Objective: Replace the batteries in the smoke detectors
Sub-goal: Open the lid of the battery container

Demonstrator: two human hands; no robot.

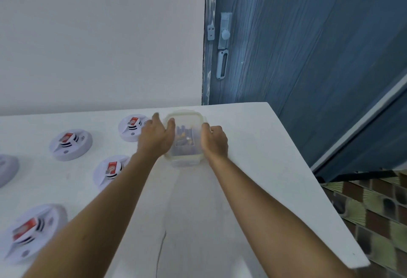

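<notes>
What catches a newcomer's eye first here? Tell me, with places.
The left hand and right hand grip a clear lidded container of blurred items near the far edge of the white table. Round white smoke detectors, most with red labels, lie to its left; a blue door stands behind.

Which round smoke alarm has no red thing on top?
The smoke alarm cut off at the picture's left edge: its top is plain white, while the other four each show a red label.
</notes>
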